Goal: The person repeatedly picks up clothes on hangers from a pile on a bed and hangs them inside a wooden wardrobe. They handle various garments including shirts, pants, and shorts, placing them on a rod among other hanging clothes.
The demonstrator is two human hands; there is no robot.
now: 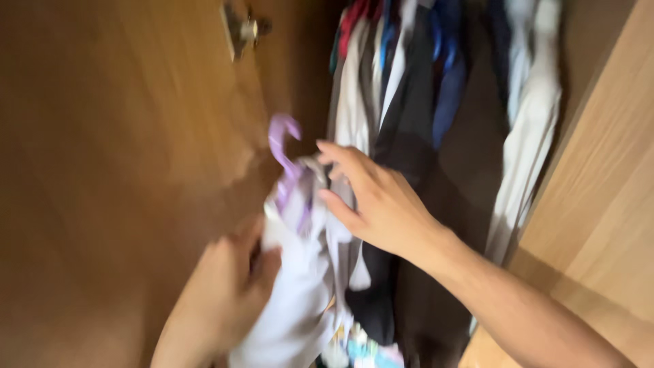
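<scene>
Two bare hands, left [221, 293] and right [381, 204]; one curved lilac plastic hanger [283, 153]; one pale white garment [296, 300] at six o'clock; one metal hinge [242, 28] at eleven o'clock; hanging clothes too blurred to count.

Both hands [225, 286] [375, 197] on hangered white garment [300, 293]

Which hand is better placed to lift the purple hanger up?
Probably the right hand: its fingers lie by the hanger neck, just under the hook. The left hand is lower, gripping the white garment.

Wooden wardrobe [122, 136] w/ hung clothes [409, 102]
</scene>
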